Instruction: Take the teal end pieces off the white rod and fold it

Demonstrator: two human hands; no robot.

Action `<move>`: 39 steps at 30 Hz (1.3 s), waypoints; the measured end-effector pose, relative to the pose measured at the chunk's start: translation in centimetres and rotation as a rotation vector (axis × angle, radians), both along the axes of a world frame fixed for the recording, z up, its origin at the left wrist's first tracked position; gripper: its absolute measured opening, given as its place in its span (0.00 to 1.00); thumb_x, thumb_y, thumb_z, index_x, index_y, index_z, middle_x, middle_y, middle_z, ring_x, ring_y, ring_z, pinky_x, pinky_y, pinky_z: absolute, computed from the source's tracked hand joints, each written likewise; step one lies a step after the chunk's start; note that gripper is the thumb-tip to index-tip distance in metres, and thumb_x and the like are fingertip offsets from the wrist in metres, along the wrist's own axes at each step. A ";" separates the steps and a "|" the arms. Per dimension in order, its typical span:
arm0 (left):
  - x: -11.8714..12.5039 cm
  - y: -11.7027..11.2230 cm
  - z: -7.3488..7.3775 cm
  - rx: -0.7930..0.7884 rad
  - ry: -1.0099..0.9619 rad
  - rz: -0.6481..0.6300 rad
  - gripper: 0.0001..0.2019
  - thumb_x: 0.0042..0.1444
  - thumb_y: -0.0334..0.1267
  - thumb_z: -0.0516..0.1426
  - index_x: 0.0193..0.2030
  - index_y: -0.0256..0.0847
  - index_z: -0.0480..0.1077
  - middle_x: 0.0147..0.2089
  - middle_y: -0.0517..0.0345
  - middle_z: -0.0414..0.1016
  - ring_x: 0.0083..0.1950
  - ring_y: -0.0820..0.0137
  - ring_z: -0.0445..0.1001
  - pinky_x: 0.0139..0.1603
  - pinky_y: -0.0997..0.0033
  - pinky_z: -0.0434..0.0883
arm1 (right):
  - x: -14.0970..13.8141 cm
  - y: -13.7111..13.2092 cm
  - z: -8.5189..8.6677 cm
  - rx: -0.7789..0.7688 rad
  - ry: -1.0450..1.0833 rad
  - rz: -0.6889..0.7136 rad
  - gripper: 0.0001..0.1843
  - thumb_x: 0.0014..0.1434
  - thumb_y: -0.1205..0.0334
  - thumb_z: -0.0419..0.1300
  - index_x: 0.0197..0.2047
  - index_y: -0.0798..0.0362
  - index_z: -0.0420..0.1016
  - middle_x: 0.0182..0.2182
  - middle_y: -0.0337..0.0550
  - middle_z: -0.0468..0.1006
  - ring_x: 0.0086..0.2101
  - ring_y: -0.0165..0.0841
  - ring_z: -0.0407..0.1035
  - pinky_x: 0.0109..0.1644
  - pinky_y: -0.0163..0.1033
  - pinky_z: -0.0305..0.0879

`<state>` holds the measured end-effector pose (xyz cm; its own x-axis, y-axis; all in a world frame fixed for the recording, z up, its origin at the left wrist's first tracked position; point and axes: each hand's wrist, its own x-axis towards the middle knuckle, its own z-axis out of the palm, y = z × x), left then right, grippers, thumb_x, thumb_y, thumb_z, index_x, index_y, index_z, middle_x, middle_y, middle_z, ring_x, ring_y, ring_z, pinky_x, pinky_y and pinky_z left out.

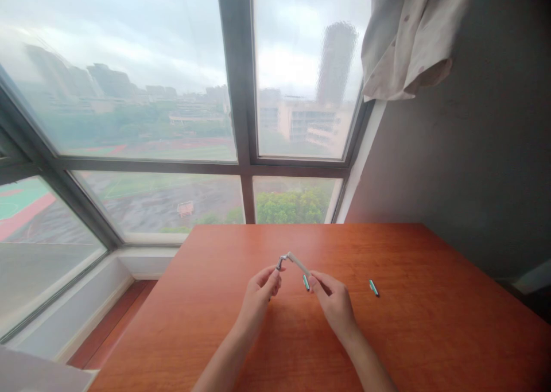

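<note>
My left hand [264,286] is closed around a slim metal handle with a bent neck [282,260], which looks like a razor handle. Between the thumb and fingers of my right hand [329,294] is a narrow pale strip [298,262], slanting up to the left. The strip's upper end meets the tip of the handle's neck, above the table. A small teal and dark piece [306,283], like a razor cartridge, shows just left of my right fingertips; whether they touch it I cannot tell. A similar teal piece [373,288] lies on the table farther right.
The reddish-brown wooden table [215,323] spreads under both hands. Large windows with a grey frame [247,168] stand beyond its far edge. A pale spotted cloth [404,42] hangs at the upper right before a grey wall [473,168].
</note>
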<state>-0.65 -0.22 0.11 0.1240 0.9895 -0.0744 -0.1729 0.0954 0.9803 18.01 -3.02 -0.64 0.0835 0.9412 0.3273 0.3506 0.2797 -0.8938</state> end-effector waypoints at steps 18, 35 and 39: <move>0.0 0.0 0.2 -0.025 -0.033 -0.011 0.24 0.48 0.54 0.62 0.43 0.35 0.76 0.23 0.62 0.62 0.23 0.75 0.56 0.25 0.74 0.52 | 0.1 0.1 0.0 -0.004 0.000 -0.039 0.23 0.63 0.47 0.53 0.40 0.56 0.81 0.27 0.46 0.79 0.30 0.37 0.73 0.36 0.35 0.70; 0.4 -0.2 0.2 -0.066 -0.149 -0.031 0.22 0.48 0.52 0.63 0.42 0.36 0.74 0.23 0.63 0.64 0.23 0.77 0.58 0.26 0.76 0.54 | 0.0 0.2 -0.4 -0.029 0.023 -0.030 0.23 0.63 0.47 0.53 0.38 0.56 0.81 0.27 0.45 0.78 0.30 0.36 0.72 0.34 0.34 0.69; 0.3 -0.2 0.1 -0.069 -0.164 -0.031 0.21 0.49 0.50 0.63 0.42 0.36 0.74 0.23 0.63 0.65 0.23 0.78 0.58 0.26 0.76 0.53 | -0.2 -0.1 -0.2 -0.047 0.017 -0.025 0.22 0.63 0.48 0.52 0.39 0.56 0.80 0.27 0.44 0.78 0.30 0.36 0.72 0.35 0.34 0.68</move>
